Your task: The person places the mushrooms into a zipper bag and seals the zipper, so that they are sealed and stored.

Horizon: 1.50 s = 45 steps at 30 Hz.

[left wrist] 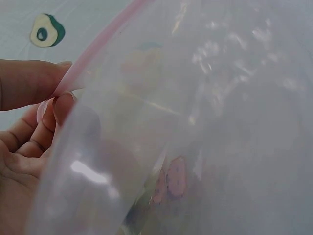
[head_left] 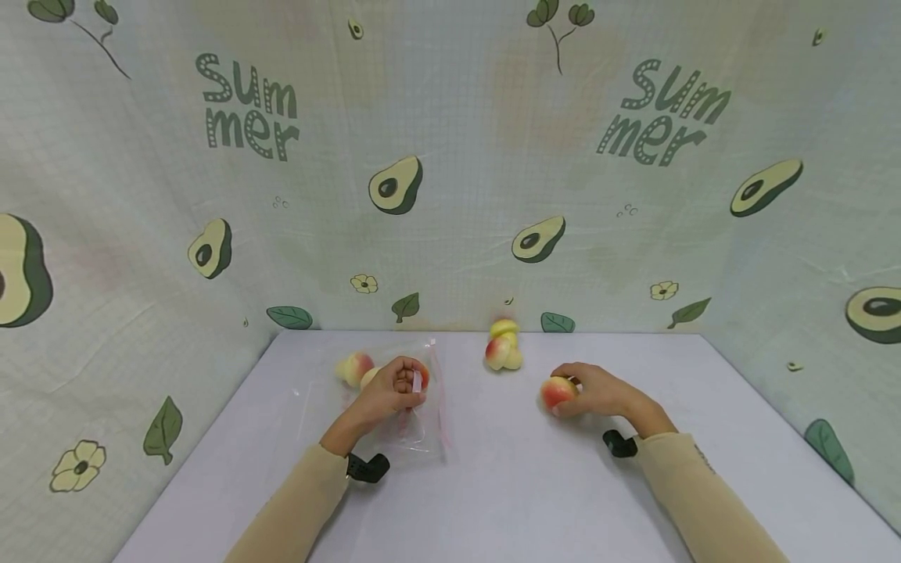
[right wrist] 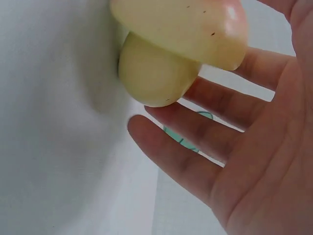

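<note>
My left hand (head_left: 385, 393) pinches the pink zip edge of a clear plastic bag (head_left: 422, 439). In the left wrist view, thumb and forefinger hold that pink edge (left wrist: 100, 43), and the bag's film fills most of the picture. Several red-and-yellow toy mushrooms (head_left: 356, 367) show at the bag, partly behind the hand. To the right, my right hand (head_left: 597, 391) grips another toy mushroom (head_left: 558, 392) at the tabletop. The right wrist view shows its pinkish cap (right wrist: 186, 29) and pale yellow stem (right wrist: 156, 73) against the fingers.
More toy mushrooms (head_left: 503, 353) sit close together at the back of the white table (head_left: 521, 485), between the hands. A printed cloth (head_left: 457, 102) with avocados hangs behind and along both sides. A black wrist camera (head_left: 368, 468) sits on the left wrist.
</note>
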Tool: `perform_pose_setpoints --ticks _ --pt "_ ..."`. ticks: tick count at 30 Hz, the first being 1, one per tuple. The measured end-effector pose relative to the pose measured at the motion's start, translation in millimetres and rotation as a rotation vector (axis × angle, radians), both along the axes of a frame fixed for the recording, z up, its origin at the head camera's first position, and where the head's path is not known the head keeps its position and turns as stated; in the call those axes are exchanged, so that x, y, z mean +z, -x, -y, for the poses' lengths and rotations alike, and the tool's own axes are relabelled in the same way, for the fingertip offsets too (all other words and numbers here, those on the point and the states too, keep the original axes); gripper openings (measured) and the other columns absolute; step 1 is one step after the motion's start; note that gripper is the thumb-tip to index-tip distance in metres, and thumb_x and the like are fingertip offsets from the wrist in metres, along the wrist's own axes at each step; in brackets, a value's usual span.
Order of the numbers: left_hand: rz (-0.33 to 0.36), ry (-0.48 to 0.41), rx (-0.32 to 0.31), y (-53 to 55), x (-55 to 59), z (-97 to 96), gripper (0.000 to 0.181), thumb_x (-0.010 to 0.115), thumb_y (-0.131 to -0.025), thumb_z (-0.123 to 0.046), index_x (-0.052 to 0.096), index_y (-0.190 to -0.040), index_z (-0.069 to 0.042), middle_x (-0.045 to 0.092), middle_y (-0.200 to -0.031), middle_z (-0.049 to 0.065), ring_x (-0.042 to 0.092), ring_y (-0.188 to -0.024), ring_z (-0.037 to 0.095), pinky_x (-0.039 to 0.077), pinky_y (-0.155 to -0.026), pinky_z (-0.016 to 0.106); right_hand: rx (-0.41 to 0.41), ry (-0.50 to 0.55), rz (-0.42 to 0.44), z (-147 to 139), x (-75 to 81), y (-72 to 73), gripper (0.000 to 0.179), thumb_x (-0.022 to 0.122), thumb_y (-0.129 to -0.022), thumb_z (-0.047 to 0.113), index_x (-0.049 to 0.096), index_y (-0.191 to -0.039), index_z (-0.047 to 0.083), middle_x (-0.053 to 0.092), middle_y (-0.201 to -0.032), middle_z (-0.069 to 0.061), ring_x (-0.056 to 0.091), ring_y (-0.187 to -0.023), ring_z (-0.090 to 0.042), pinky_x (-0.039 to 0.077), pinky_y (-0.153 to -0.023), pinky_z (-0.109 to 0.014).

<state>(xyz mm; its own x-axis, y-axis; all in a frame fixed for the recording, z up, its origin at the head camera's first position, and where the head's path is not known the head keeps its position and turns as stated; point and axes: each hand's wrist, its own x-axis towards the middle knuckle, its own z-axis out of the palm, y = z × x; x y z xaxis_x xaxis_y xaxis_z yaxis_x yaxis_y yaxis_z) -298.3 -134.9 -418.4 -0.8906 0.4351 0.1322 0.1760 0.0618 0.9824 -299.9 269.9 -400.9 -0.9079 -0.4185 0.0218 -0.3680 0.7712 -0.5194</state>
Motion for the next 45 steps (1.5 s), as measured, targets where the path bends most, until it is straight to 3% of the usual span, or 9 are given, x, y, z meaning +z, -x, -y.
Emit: perform_pose_setpoints --ticks 7,14,19,26,31,37,45 --pt "0.010 0.006 -0.002 -5.5 9.7 0.0 0.050 0.065 -0.080 0.014 0.040 -0.123 0.014 0.043 -0.102 0.030 0.047 -0.071 0.014 0.043 -0.058 0.020 -0.017 0.013 -0.095 6 -3.9 4.8 0.067 0.073 -0.080 0.048 0.055 -0.127 0.003 0.061 -0.112 -0.009 0.057 -0.099 -0.026 0.046 -0.086 -0.046" --pt "0.018 0.017 -0.007 -17.3 23.1 -2.0 0.049 0.065 -0.081 0.013 0.039 -0.123 0.014 0.041 -0.103 0.034 0.048 -0.073 0.014 0.044 -0.060 0.021 -0.037 0.034 -0.087 8 -7.0 6.7 0.069 0.077 -0.078 0.041 0.052 -0.129 0.003 0.061 -0.112 -0.011 0.057 -0.100 -0.027 0.047 -0.085 -0.046" --pt "0.022 0.033 -0.002 -12.7 18.5 -0.9 0.050 0.065 -0.081 0.013 0.040 -0.124 0.014 0.040 -0.106 0.037 0.048 -0.074 0.015 0.044 -0.060 0.021 -0.033 0.048 -0.077 8 -9.1 7.3 0.066 0.079 -0.077 0.036 0.049 -0.129 0.007 0.060 -0.113 -0.011 0.056 -0.101 -0.028 0.047 -0.084 -0.046" --pt "0.013 0.039 0.012 -1.6 3.6 0.6 0.051 0.066 -0.081 0.011 0.041 -0.125 0.010 0.041 -0.106 0.035 0.047 -0.074 0.014 0.043 -0.059 0.020 -0.044 -0.035 -0.161 7 -11.3 8.2 0.070 0.070 -0.081 0.051 0.047 -0.132 0.009 0.062 -0.111 -0.013 0.060 -0.093 -0.025 0.048 -0.079 -0.044" --pt "-0.010 0.039 0.029 -1.5 3.2 -0.3 0.050 0.068 -0.081 0.010 0.042 -0.124 0.009 0.044 -0.104 0.031 0.047 -0.072 0.014 0.043 -0.058 0.020 -0.025 -0.033 -0.188 8 -11.3 9.4 0.067 0.071 -0.082 0.045 0.049 -0.133 0.007 0.062 -0.114 -0.014 0.061 -0.094 -0.026 0.048 -0.080 -0.045" --pt "0.009 0.028 0.013 -0.8 3.3 0.5 0.051 0.067 -0.081 0.011 0.041 -0.125 0.011 0.041 -0.105 0.034 0.047 -0.072 0.015 0.043 -0.058 0.021 0.013 -0.016 -0.188 9 -12.4 7.9 0.064 0.074 -0.083 0.033 0.047 -0.135 0.005 0.059 -0.118 -0.012 0.059 -0.086 -0.019 0.048 -0.080 -0.042" --pt "0.020 0.034 0.000 -17.4 24.3 -1.6 0.050 0.065 -0.081 0.013 0.040 -0.124 0.014 0.038 -0.106 0.039 0.047 -0.073 0.016 0.043 -0.060 0.021 0.043 -0.002 -0.174 10 -12.0 6.1 0.063 0.076 -0.082 0.018 0.045 -0.136 0.006 0.061 -0.111 -0.009 0.057 -0.083 -0.016 0.048 -0.077 -0.037"
